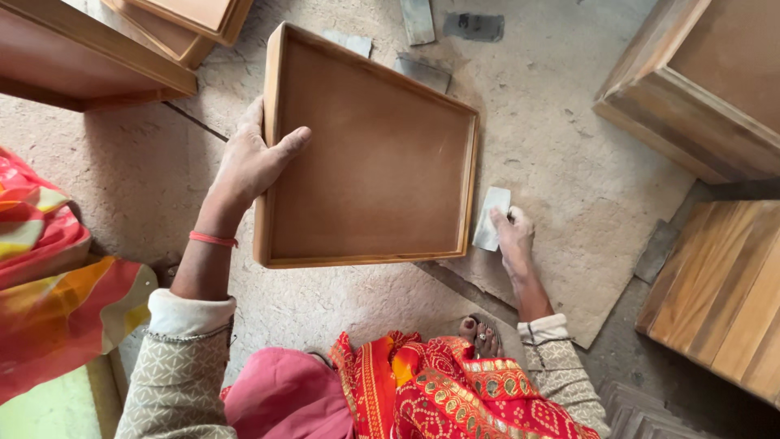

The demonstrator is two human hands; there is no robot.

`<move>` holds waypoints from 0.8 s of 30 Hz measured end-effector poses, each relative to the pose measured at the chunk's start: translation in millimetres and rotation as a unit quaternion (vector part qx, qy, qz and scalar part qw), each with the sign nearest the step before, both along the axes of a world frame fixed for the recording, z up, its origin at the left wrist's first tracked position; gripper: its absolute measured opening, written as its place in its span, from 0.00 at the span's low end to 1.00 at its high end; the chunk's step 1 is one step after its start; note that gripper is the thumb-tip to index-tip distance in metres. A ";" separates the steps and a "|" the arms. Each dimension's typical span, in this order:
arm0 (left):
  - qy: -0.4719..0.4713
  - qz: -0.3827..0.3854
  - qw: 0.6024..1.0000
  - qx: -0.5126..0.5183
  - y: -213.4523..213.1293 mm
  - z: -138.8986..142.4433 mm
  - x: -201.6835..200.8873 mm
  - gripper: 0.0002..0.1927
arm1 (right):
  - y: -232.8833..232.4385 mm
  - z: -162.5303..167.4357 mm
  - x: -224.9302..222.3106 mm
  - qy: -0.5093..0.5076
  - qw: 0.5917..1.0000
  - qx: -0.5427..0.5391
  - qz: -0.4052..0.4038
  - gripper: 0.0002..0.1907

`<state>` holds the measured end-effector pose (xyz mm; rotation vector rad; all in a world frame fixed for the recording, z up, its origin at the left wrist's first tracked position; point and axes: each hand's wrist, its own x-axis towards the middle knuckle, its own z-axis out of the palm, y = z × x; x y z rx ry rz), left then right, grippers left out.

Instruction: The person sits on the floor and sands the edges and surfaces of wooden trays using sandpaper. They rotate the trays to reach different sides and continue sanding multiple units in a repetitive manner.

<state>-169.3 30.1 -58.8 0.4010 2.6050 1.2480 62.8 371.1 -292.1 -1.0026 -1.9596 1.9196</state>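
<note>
A shallow wooden tray [470,175] with a brown board bottom lies on the dusty floor in front of me. My left hand [250,161] grips its left rim, thumb hooked over the edge onto the inner board. My right hand [513,236] presses a small pale piece of sandpaper [491,216] against the outside of the tray's right rim, near the front corner.
More wooden trays and boxes stand around: stacked at top left [175,28], a box at top right [691,89], a slatted panel at right [723,301]. Used sandpaper scraps [474,26] lie beyond the tray. Red and orange cloth covers my lap [439,390].
</note>
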 end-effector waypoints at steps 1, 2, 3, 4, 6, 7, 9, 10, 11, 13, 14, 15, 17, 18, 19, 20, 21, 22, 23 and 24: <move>-0.044 -0.001 0.998 0.040 2.2 5.0 3.1 0.37 | 1.2 -1.3 3.7 -0.040 0.999 0.011 0.006 0.10; -0.042 0.006 0.998 0.044 6.5 8.8 6.7 0.37 | 0.5 -3.2 5.8 -0.079 0.997 0.023 0.011 0.10; -0.040 0.013 0.998 0.048 10.8 12.6 10.1 0.36 | -1.7 -5.0 7.6 -0.119 0.992 0.035 0.017 0.10; -0.038 0.021 0.998 0.053 14.5 16.1 13.6 0.35 | -4.3 -6.9 8.1 -0.118 0.986 0.120 0.019 0.12; -0.061 0.007 0.992 0.111 19.2 22.7 18.8 0.38 | -13.0 -8.7 8.0 -0.115 0.952 0.282 0.027 0.18; -0.071 -0.001 0.988 0.138 20.4 25.8 20.6 0.39 | -17.6 -9.4 8.0 -0.125 0.948 0.290 0.026 0.17; -0.081 -0.046 0.981 0.172 20.8 30.7 22.9 0.42 | -24.4 -9.3 9.9 -0.147 0.940 0.307 0.026 0.16; -0.086 -0.068 0.976 0.190 21.2 32.3 24.3 0.43 | -27.2 -7.9 11.6 -0.143 0.937 0.318 0.021 0.16; -0.085 -0.071 0.975 0.191 22.2 33.1 25.7 0.44 | -28.8 -6.3 12.8 -0.140 0.934 0.330 0.016 0.17; -0.083 -0.076 0.975 0.192 24.8 34.0 28.9 0.45 | -29.5 -2.9 15.1 -0.119 0.933 0.339 0.017 0.18; -0.062 -0.073 0.978 0.188 27.1 33.7 31.0 0.44 | -28.9 -1.8 15.3 -0.101 0.936 0.337 0.023 0.18; -0.038 -0.069 0.980 0.183 29.4 33.8 33.0 0.44 | -28.1 -0.8 15.9 -0.081 0.938 0.335 0.028 0.19; -0.029 -0.053 0.982 0.176 32.4 34.7 38.3 0.42 | -26.8 -0.7 16.3 -0.121 0.929 0.346 0.048 0.19; -0.044 -0.042 0.983 0.176 33.4 35.7 41.1 0.42 | -26.9 -1.4 17.2 -0.143 0.924 0.351 0.057 0.19; -0.057 -0.032 0.982 0.176 34.6 36.8 43.5 0.42 | -27.8 -2.1 19.2 -0.156 0.920 0.356 0.059 0.19; -0.052 -0.031 0.984 0.166 35.6 38.1 45.5 0.42 | -29.1 -2.7 21.3 -0.170 0.915 0.360 0.060 0.18; -0.048 -0.029 0.986 0.156 36.6 39.4 47.8 0.42 | -30.8 -3.4 23.9 -0.183 0.911 0.364 0.061 0.18; -0.044 -0.027 0.988 0.147 37.9 40.5 50.5 0.42 | -32.4 -3.6 25.8 -0.186 0.906 0.375 0.062 0.17; -0.041 -0.030 0.986 0.156 40.1 41.2 52.7 0.42 | -33.4 -3.7 26.4 -0.186 0.900 0.388 0.064 0.17; -0.036 -0.033 0.985 0.167 42.0 41.9 54.2 0.42 | -32.7 -3.7 23.3 -0.185 0.895 0.401 0.066 0.17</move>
